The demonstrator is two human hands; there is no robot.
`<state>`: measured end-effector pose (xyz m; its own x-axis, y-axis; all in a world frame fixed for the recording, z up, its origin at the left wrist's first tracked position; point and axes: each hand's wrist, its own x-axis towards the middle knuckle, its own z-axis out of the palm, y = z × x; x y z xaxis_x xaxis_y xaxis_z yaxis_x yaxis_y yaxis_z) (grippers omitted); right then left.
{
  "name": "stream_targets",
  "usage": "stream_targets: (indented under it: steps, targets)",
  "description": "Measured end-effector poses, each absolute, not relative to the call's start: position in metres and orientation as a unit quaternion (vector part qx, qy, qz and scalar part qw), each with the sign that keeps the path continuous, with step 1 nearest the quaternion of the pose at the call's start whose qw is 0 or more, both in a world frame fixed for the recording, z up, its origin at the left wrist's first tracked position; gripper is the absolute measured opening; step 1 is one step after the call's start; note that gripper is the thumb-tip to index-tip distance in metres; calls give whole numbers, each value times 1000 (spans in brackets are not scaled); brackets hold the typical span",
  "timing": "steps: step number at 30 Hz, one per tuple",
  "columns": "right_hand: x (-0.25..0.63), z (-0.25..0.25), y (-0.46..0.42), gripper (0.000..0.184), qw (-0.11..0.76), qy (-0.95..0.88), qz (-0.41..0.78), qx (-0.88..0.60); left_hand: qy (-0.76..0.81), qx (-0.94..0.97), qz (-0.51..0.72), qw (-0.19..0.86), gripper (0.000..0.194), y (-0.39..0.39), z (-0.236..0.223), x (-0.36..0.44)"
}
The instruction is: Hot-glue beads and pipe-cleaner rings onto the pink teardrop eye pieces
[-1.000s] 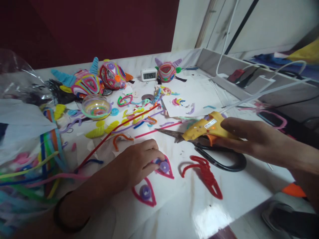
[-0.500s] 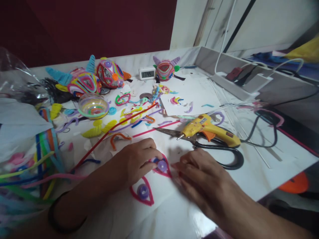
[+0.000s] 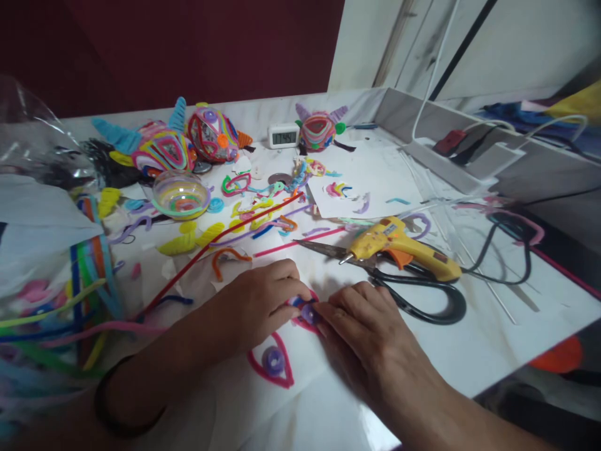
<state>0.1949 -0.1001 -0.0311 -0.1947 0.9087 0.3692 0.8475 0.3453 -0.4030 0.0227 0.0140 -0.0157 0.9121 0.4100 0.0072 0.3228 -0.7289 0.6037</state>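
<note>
On white paper (image 3: 300, 366), two teardrop eye shapes outlined in pink pipe cleaner lie close together. The nearer eye shape (image 3: 287, 378) has a coiled purple centre (image 3: 273, 361). Both hands work at the farther eye shape (image 3: 305, 323), partly covering it. My left hand (image 3: 265, 300) is closed, its thumb and fingertips on the left side, by a small blue piece (image 3: 297, 302). From the right, my right hand (image 3: 370, 326) presses its closed fingertips against the shape's right side, beside its purple coil (image 3: 308, 313). What lies under the fingertips is hidden.
Black-handled scissors (image 3: 422, 307) lie under a yellow glue gun (image 3: 404, 247) just beyond my right hand. Pipe-cleaner scraps, a clear bowl (image 3: 181, 197), a clock (image 3: 283, 136) and several decorated balls (image 3: 317, 133) stand farther back. Loose pipe cleaners (image 3: 89, 269) crowd the left; a power strip (image 3: 451, 166) is at right.
My right hand has moved left, bringing its fingertips onto the right side of the farther eye shape. My left hand stays at that shape. The view has shifted slightly.
</note>
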Motion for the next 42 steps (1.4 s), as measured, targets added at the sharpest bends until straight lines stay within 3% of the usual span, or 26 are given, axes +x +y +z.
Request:
stream_targets:
  steps: [24, 36, 42]
  targets:
    - [193, -35, -99, 16, 274, -782, 13, -560, 202, 929, 66, 304, 20, 14, -15, 23]
    - [189, -33, -97, 33, 272, -790, -48, -547, 204, 927, 88, 304, 20, 14, -21, 23]
    - [188, -34, -97, 33, 270, -791, -60, -546, 224, 925, 95, 292, 19, 13, -21, 23]
